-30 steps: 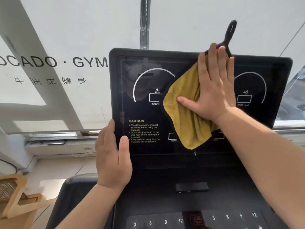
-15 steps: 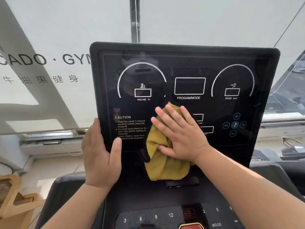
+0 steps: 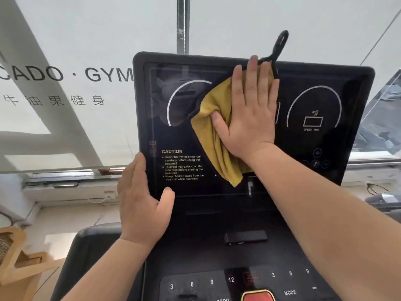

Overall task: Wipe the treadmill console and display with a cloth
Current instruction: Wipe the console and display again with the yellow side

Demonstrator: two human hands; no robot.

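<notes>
- The treadmill's upright display (image 3: 314, 105), above the keypad console (image 3: 217, 246), is mid-wipe, its upper centre covered.
- The left hand (image 3: 141, 205), fingers straight and thumb apart, sits at the panel's left edge, apparently to steady it.
- The right hand (image 3: 249, 109), spread flat, presses the yellow cloth (image 3: 214, 137) against the glass, likely for even pressure.
- The cloth's black loop (image 3: 280, 44) pokes above the top edge.

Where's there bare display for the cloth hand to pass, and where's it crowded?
Free: the display's right third, around the speed dial, between the right hand and the right bezel; the CAUTION text between the left hand and the yellow cloth. Crowded: top centre, under right hand, cloth and its black loop; left edge, braced by the left hand.
</notes>
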